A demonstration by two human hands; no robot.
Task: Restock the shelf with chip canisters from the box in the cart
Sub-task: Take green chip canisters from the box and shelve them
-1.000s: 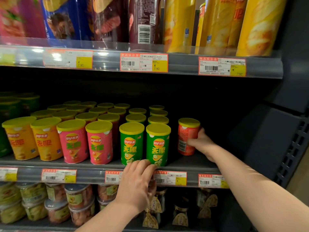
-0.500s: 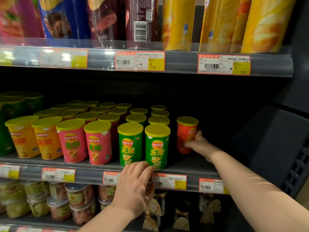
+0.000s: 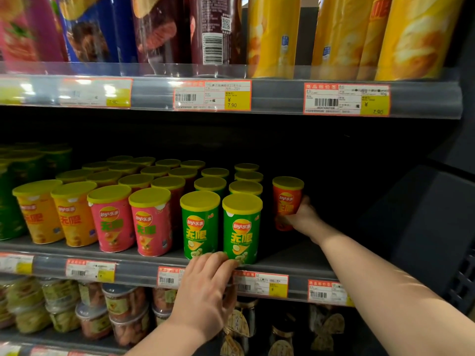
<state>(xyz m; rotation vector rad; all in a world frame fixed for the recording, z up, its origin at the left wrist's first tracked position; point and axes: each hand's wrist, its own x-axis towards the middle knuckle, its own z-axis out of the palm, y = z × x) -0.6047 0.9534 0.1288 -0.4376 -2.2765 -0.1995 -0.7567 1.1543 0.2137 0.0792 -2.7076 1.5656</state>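
Chip canisters (image 3: 144, 181) fill most of the shelf (image 3: 303, 258) in rows; one orange canister (image 3: 286, 199) stands alone right of the front green canister (image 3: 241, 227), slightly further back. The right hand (image 3: 303, 218) curls round its lower half, probably seating it, though its base is dim. The left hand (image 3: 205, 286) rests empty, fingers relaxed, on the shelf edge below that green canister. Bare shelf further right wants more; box and cart are unseen.

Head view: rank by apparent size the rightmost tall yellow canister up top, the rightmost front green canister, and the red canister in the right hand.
Largest: yellow canister, though cropped by the frame.
Next: green canister.
Smallest-looking: red canister, but it sits farther back, so its size against the green one is unsure.
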